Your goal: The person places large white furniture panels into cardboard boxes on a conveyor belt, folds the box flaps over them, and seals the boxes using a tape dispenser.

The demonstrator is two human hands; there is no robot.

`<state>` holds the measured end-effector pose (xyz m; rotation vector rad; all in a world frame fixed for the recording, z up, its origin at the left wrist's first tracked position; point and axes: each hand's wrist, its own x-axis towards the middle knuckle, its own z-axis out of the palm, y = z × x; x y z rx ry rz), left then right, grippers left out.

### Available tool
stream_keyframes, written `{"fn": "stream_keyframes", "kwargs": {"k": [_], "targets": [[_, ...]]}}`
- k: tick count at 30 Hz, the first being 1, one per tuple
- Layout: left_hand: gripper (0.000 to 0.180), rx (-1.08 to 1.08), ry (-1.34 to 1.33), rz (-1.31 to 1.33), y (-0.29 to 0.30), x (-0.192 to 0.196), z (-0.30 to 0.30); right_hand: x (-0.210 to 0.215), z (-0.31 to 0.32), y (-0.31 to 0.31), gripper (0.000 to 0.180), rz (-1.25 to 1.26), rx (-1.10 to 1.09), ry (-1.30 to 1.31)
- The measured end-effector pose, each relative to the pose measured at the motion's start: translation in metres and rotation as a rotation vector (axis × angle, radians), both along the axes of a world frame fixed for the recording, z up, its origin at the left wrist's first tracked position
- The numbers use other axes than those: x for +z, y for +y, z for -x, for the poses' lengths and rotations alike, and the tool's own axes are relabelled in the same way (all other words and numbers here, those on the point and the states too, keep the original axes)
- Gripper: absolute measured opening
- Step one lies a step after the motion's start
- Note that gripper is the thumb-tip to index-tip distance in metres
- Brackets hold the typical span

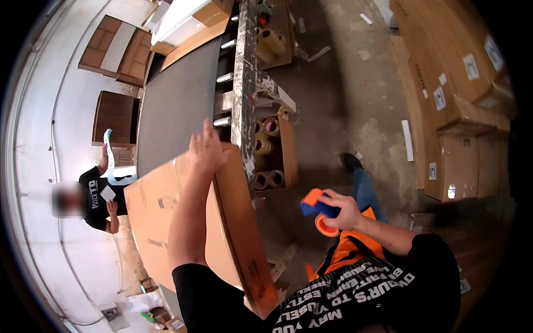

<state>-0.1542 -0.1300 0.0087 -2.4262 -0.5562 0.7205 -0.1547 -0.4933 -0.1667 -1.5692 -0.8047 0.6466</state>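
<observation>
A large brown cardboard carton (pixel 155 216) lies on the conveyor to my left, its long side toward me. My left hand (pixel 208 149) is at the carton's far end, fingers stretched out and slightly blurred, with nothing held; whether the palm presses on the cardboard I cannot tell. Low in front of my body, my right hand (pixel 345 212) is closed around a blue and orange tape dispenser (pixel 317 206). The dispenser is apart from the carton.
The dark conveyor belt (pixel 177 100) runs ahead, with a worn rail (pixel 244 83) along its side. Beneath stands an open box (pixel 287 150) of tape rolls. Stacked cartons (pixel 458 161) line the right. Across the conveyor, a person (pixel 102 194) holds a strip of labels.
</observation>
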Motion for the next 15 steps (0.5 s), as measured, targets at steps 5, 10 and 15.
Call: {"fn": "stream_keyframes", "kwargs": {"k": [5, 10, 15], "targets": [[0.065, 0.403, -0.292, 0.346, 0.022, -0.019, 0.020, -0.010, -0.099, 0.075, 0.063, 0.013, 0.112, 0.363], [0.089, 0.548, -0.748, 0.135, 0.005, -0.036, 0.036, 0.012, -0.176, 0.280, 0.057, -0.138, 0.625, 0.715], [0.089, 0.564, -0.826, 0.219, 0.015, -0.031, 0.020, 0.033, -0.177, 0.464, 0.047, 0.101, 1.031, 0.643]]}}
